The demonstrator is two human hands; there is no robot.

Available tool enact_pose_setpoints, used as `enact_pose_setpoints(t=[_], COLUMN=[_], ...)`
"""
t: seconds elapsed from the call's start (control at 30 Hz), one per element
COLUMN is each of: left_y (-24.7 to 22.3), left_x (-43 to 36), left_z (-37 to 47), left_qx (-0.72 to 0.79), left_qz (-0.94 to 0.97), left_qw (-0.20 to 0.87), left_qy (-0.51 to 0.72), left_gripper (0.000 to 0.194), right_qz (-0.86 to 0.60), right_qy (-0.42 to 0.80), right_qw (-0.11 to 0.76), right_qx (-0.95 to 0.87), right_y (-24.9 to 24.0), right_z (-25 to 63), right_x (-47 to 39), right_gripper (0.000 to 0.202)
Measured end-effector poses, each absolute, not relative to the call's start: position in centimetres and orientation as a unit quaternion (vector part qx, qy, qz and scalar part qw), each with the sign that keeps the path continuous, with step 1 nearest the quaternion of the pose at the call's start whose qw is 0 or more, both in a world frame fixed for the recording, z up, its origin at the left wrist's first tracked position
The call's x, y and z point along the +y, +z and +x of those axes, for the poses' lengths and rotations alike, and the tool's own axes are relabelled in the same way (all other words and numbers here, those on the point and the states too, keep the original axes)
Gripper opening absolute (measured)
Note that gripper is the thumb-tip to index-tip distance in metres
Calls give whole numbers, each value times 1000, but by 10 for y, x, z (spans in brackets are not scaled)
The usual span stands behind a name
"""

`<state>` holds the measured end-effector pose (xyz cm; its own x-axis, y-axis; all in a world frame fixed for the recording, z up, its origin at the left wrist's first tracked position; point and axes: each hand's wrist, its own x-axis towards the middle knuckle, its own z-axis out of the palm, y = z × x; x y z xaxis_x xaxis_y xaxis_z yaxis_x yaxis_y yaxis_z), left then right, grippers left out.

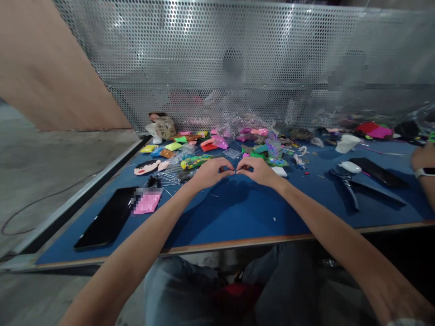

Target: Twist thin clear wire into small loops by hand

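Above the blue table, my left hand and my right hand meet fingertip to fingertip. Both are closed in a pinch, thumbs against forefingers. A tiny pale speck shows where the fingertips meet, too small to name. Just left of my left hand lie a dark packet and several thin metal wires. Behind that hand is a yellow-green patterned packet. A small white block rests beside my right hand.
A black phone and a pink packet lie left. Coloured clay packets line the back before a perforated metal panel. A plier-like tool and white cup are right, near another person's hand.
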<state>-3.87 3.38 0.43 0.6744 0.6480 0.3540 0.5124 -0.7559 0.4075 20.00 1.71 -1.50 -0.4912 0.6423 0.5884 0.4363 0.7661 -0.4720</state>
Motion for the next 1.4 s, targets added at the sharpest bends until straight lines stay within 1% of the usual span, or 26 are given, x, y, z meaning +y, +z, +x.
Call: enact_pose_setpoints(t=[0.07,0.17,0.23,0.33,0.4,0.63,0.8,1.0,1.17,1.3,1.4], left_y=[1,-6,-11,-15,-16,-12,-1,6,2,-1,-1], left_x=[35,38,40,43,44,37,23,12,15,17,16], left_z=[-38,-35,-34,-34,-35,-33,-32,-34,-34,-34,-34], left_qx=[321,308,294,274,269,249,259,234,225,231,226], left_qz=[910,915,920,932,939,960,959,965,970,970,971], left_qw=[122,126,134,135,126,46,27,40,-2,-13,-23], left_qy=[233,227,221,195,172,121,113,115,95,80,75], left_gripper=[24,23,23,23,23,23,22,22,25,24,24], right_qz=[-316,-310,-295,-272,-266,-276,-299,-283,-282,-280,-292], right_qy=[130,121,123,147,159,170,190,173,168,172,190], right_qw=[385,364,331,270,247,231,234,229,225,202,156], right_qx=[-857,-870,-888,-912,-918,-917,-905,-915,-917,-923,-924], right_y=[-15,-16,-18,-21,-23,-23,-22,-21,-23,-20,-12], right_z=[202,204,205,208,210,211,211,212,212,212,210], right_x=[16,18,20,25,28,29,27,21,22,28,37], right_gripper=[12,11,11,15,16,11,9,13,14,14,10])
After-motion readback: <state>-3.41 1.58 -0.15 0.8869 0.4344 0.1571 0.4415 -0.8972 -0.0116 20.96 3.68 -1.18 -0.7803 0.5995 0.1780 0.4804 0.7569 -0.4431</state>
